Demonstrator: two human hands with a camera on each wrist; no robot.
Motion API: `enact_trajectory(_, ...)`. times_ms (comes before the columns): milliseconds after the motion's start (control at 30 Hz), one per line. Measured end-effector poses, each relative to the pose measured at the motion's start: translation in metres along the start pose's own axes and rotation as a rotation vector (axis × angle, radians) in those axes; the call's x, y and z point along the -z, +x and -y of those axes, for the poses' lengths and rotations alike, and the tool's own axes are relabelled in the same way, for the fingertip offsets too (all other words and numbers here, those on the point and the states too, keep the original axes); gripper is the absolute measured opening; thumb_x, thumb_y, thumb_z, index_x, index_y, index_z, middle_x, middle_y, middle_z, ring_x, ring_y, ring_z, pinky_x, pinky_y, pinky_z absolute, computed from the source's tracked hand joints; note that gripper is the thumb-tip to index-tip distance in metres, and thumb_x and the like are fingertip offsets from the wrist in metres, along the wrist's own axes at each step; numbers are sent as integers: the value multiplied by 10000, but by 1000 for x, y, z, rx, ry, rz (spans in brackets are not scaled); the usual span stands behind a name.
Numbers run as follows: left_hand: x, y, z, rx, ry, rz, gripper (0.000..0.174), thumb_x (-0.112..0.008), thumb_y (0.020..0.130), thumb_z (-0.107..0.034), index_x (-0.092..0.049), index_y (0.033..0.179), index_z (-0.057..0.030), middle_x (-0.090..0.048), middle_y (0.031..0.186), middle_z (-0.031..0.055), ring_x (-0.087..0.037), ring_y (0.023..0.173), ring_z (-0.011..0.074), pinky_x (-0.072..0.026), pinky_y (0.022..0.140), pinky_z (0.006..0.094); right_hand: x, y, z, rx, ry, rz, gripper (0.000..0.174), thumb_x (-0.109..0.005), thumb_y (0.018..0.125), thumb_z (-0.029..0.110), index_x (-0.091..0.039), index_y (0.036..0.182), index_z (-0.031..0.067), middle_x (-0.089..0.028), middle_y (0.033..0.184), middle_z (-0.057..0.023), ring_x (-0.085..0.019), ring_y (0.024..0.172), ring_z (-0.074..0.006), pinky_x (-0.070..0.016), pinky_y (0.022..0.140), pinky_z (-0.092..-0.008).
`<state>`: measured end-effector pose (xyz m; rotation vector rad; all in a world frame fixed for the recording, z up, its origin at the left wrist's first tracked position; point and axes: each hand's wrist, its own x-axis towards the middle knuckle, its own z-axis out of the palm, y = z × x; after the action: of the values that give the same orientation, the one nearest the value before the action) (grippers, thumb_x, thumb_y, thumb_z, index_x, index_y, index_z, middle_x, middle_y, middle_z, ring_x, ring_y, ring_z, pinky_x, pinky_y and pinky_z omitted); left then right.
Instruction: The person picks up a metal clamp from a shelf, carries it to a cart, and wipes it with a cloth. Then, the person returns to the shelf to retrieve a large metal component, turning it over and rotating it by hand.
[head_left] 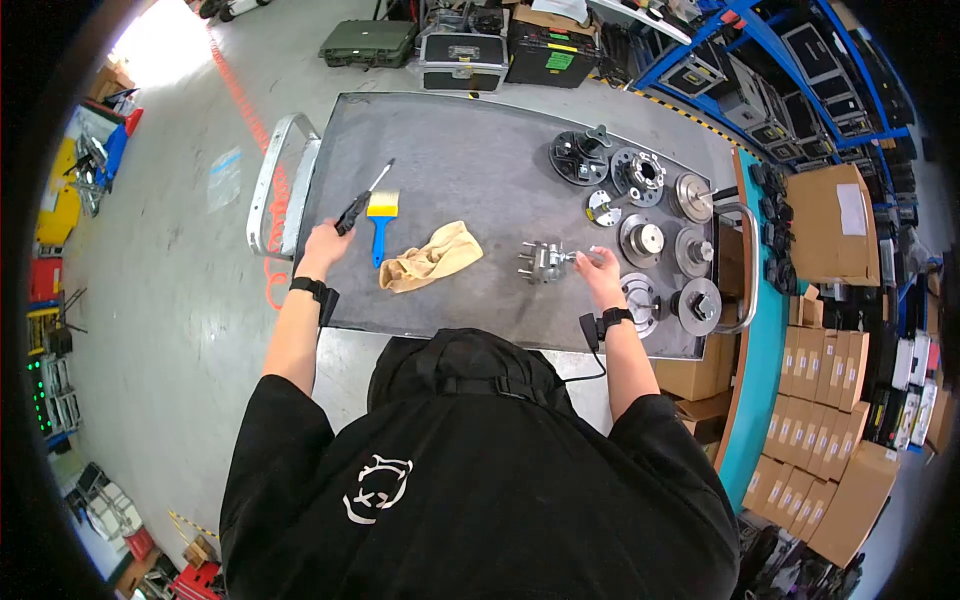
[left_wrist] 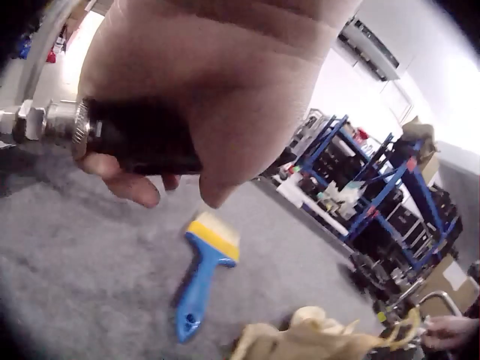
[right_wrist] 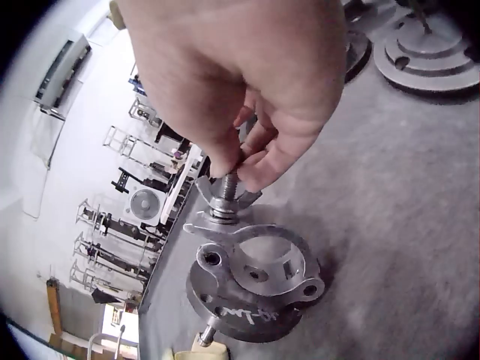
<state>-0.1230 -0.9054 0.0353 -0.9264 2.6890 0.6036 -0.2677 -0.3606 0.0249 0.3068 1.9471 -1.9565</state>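
In the head view my left hand (head_left: 326,243) grips the black handle of an air blow tool (head_left: 352,213), whose thin nozzle points up and right. The left wrist view shows the black handle (left_wrist: 146,139) inside the curled left hand (left_wrist: 210,82), with a metal fitting (left_wrist: 64,124) sticking out. My right hand (right_wrist: 244,90) pinches the threaded bolt end (right_wrist: 230,184) of a silver clamp assembly (right_wrist: 255,281) with thumb and fingers. The assembly (head_left: 543,262) is at the table's front middle, left of the right hand (head_left: 600,272).
A blue-handled brush (head_left: 379,240) and a tan cloth (head_left: 432,258) lie between the hands. Several metal discs and flanged parts (head_left: 640,240) stand at the right of the grey table (head_left: 450,150). A metal cart handle (head_left: 272,185) rises at the left edge.
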Motion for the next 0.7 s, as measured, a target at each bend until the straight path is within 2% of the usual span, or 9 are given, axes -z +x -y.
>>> enact_trajectory(33, -3, 5, 1, 24, 2, -40, 605, -663, 806, -494, -588, 1130, 12, -651, 1034, 273, -605, 1036, 423, -487, 911, 475, -1, -1, 3, 8, -24, 23, 393, -712, 860, 61, -429, 1132, 34, -634, 940, -127, -642, 815, -180, -544, 730, -283)
enact_trajectory(167, -20, 35, 9, 39, 0, -107, 666, -670, 809, -494, -547, 1139, 72, -623, 1071, 304, -552, 1094, 456, -475, 930, 467, -2, -9, 1, 5, 12, 4, 375, -694, 851, 8, -426, 1111, 29, -658, 954, -151, -658, 827, -195, -559, 743, -305)
enact_trajectory(300, -41, 62, 23, 90, -52, -163, 698, -694, 803, -471, -502, 1188, 78, -602, 1083, 322, -532, 1123, 461, -470, 938, 463, 3, -18, -3, -11, 3, -2, 379, -697, 849, 12, -426, 1114, 30, -657, 962, -151, -655, 825, -191, -559, 742, -305)
enact_trajectory(400, -46, 67, 25, 25, -28, -161, 688, -721, 790, -435, -491, 1207, 61, -586, 1098, 326, -524, 1121, 453, -467, 942, 468, 7, -27, -7, -24, -8, -25, 381, -696, 850, 13, -424, 1116, 32, -658, 965, -150, -652, 827, -188, -559, 747, -308)
enact_trajectory(500, -50, 66, 25, 6, -45, -184, 693, -761, 759, -400, -482, 1232, 21, -572, 1135, 295, -522, 1114, 440, -466, 937, 463, 9, -32, -11, -42, 21, -59, 383, -692, 854, 13, -420, 1122, 34, -658, 970, -150, -648, 825, -185, -558, 758, -314)
enact_trajectory(600, -23, 27, -12, -5, 2, -197, 679, -790, 724, -337, -487, 1244, -21, -523, 1197, 267, -503, 1130, 421, -455, 945, 463, 13, -34, -16, -30, 74, -56, 380, -687, 858, 14, -416, 1124, 37, -656, 969, -149, -645, 829, -185, -556, 768, -316)
enact_trajectory(667, -7, -4, -42, 69, 116, -354, 695, -800, 683, -285, -487, 1253, -40, -489, 1214, 243, -480, 1158, 407, -435, 966, 463, 16, -33, -17, -81, 24, -65, 344, -645, 892, 2, -409, 1139, 38, -632, 1037, -161, -636, 894, -210, -548, 827, -328)
enact_trajectory(700, -12, -9, -46, 5, 107, -403, 683, -775, 679, -244, -486, 1264, -46, -468, 1231, 240, -464, 1165, 402, -418, 987, 467, 16, -34, -16, -79, 26, -65, 344, -645, 892, 2, -409, 1139, 38, -632, 1037, -161, -636, 894, -210, -548, 827, -328)
